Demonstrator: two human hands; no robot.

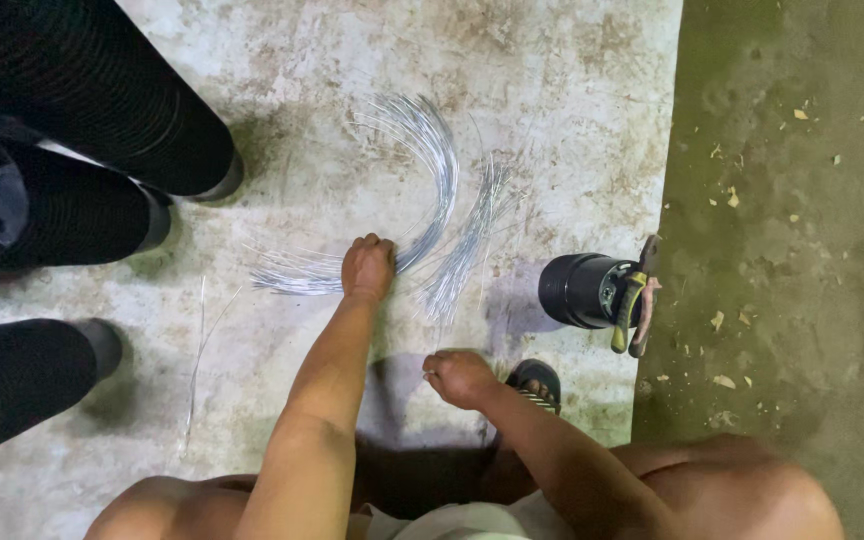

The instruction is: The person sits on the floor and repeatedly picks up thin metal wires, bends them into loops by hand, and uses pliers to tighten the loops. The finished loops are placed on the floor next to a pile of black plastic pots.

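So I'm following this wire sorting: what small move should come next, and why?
Probably close the left hand on a few strands and draw them from the curved wire bundle. That hand already rests on the wires where they converge, while the right hand hovers free above the floor, apparently holding nothing.

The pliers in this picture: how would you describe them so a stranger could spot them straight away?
Look to the right edge of the pale concrete slab, where it meets the darker, greenish ground. There a short black cylinder lies on its side, and the pliers rest against its right end. Their yellow and reddish handles set them apart from the silvery wire bundle that the left hand presses on.
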